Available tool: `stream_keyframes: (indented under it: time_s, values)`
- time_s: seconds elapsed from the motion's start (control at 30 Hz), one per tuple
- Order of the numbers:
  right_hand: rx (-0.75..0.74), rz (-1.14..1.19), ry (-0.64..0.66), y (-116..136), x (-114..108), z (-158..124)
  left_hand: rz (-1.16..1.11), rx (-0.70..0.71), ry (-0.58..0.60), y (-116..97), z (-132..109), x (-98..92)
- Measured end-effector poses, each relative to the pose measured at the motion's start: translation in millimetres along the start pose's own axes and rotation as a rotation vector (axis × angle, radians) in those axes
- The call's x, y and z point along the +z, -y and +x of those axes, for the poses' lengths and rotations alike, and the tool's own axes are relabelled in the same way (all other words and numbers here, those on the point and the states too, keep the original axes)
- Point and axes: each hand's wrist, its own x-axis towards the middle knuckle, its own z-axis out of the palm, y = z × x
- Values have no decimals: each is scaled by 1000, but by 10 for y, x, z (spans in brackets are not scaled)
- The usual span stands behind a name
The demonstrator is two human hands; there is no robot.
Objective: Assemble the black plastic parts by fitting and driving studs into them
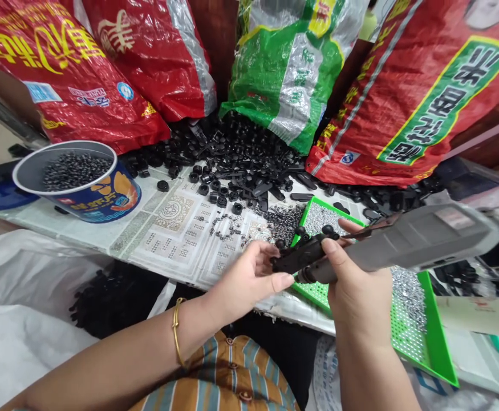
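My left hand is closed on one end of a dark plastic assembly with small round wheels on its upper side. A grey electric screwdriver lies across my right hand, its body reaching out to the right. Its black nose points left and sits right against the underside of the assembly, close to my left thumb. My right thumb presses near the assembly's right end, and the fingers behind are partly hidden. Below both hands and the tool is a green perforated tray with many small silvery metal pieces.
A tub of small dark pieces stands at the left. Loose black plastic parts pile up in front of red bags and a green bag. Tiny dark pieces lie on the patterned tabletop.
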Motion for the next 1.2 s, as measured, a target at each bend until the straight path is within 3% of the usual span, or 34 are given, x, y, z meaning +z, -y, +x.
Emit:
stream_keyframes:
  time_s: [0.27,0.4,0.5,0.6,0.73,0.9,1.2]
  values:
    - [-20,56,-49,-43,8,-29,224,39,-25,-52,-108,55]
    - [-64,17,-79,-9,-12,-38,106,-15,-79,-40,-96,7]
    - [-199,121,-153,-4,-56,-25,-92,-79,-162,29,-84,-48]
    - [-280,224,-119,-68,-110,-3,-188,-156,-188,98,-96,-65]
    - [-284,257,-90,-209,-152,28,-111,-193,-180,149,-118,-58]
    - [-272,286,-90,-331,-138,74,2,-136,-196,213,-109,-91]
    - [-278,282,-85,-405,-118,111,-14,-125,-239,202,-107,-111]
